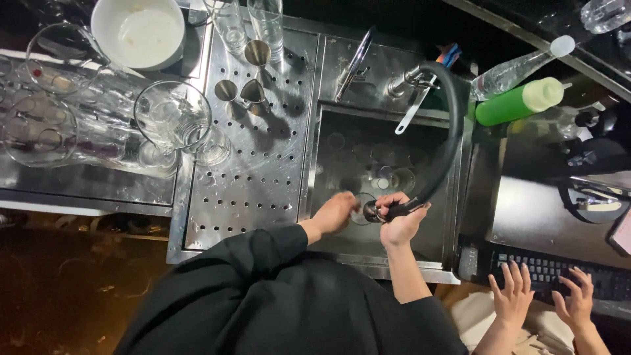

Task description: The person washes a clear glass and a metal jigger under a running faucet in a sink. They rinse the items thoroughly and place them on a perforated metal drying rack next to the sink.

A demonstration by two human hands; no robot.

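My right hand (398, 222) grips the black handle of a spray hose (451, 118) that arcs up from the tap (413, 79) and down into the steel sink (328, 118). The metal nozzle points left at a clear glass (360, 209), which my left hand (335, 212) holds low in the sink. Several more glasses (388, 172) stand at the bottom of the sink behind my hands.
A perforated steel drainboard (256, 164) lies left of the sink, with metal jiggers (242, 91), tall glasses and large clear glasses (172, 117). A white bowl (138, 31) sits at the back left. A green squeeze bottle (519, 102) lies right. Another person's hands (542, 296) rest on a keyboard.
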